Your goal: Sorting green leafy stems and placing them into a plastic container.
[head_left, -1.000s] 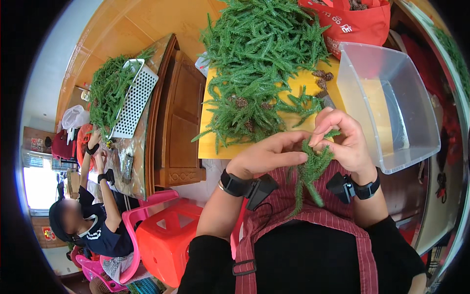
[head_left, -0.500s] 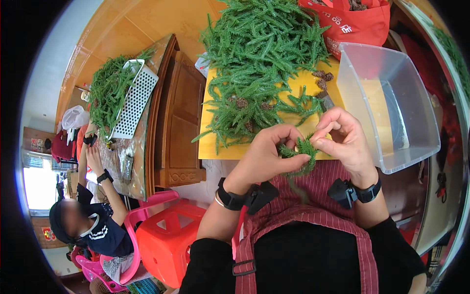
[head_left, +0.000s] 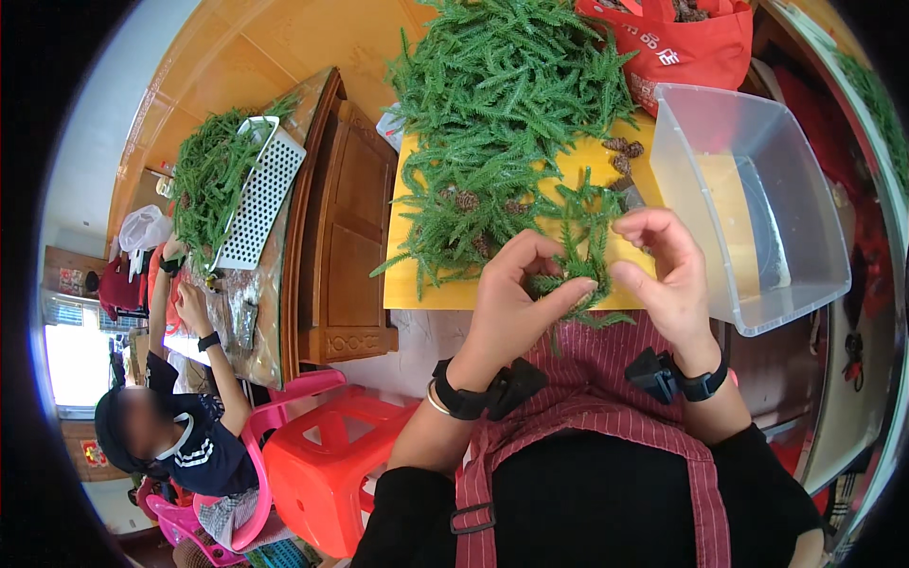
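Observation:
My left hand (head_left: 521, 293) is closed on a green artificial pine sprig (head_left: 595, 248), pinching its middle between thumb and fingers. The sprig's needled branches spread upward and also out below the thumb. Just to the right is my right hand (head_left: 668, 275), its thumb and curled forefinger apart with nothing visible between them. Beyond the hands, a big heap of pine sprigs (head_left: 511, 95) covers much of the yellow board (head_left: 402, 275). Pine cones (head_left: 466, 201) sit among the nearer sprigs, and a few loose pine cones (head_left: 622, 150) lie right of the heap.
A clear plastic bin (head_left: 805, 227) stands on the right, below a red bag (head_left: 696, 47) of pine cones. At left, a person (head_left: 194, 445) works at another table with sprigs and a white perforated basket (head_left: 270, 204). A red stool (head_left: 312, 473) is at my left.
My right hand has come off the sprig, its thumb and forefinger parting. The sprig has turned in my left hand, its branches now pointing up. The other person's near hand has shifted.

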`<state>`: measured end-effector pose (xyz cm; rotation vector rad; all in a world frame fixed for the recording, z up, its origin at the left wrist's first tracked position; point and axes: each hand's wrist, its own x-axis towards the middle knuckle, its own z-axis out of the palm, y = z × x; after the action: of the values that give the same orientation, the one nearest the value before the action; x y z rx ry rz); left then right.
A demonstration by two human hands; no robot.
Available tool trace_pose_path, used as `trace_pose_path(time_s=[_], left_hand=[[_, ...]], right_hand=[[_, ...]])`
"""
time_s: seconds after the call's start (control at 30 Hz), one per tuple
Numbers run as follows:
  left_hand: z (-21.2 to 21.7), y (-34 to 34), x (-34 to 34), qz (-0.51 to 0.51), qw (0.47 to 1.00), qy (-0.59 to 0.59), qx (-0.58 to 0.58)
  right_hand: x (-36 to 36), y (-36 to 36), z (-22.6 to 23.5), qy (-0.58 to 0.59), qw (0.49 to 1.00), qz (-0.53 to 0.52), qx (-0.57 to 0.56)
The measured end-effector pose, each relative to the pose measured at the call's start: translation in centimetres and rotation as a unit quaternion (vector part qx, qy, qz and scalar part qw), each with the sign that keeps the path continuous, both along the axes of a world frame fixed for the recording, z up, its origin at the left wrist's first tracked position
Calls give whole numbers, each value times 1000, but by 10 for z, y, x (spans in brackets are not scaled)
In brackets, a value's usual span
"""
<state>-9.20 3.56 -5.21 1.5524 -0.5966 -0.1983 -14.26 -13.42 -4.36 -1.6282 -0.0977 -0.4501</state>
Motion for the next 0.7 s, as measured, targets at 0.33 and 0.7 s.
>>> trace_pose_path(time_s=[0.33,0.7], left_hand=[[1,2,-1,-80,959,225,-153],[4,2,-2,-71,957,244,-136]], right_hand=[[-3,10,12,30,995,24,-87],[-3,10,11,70,997,33,-26]])
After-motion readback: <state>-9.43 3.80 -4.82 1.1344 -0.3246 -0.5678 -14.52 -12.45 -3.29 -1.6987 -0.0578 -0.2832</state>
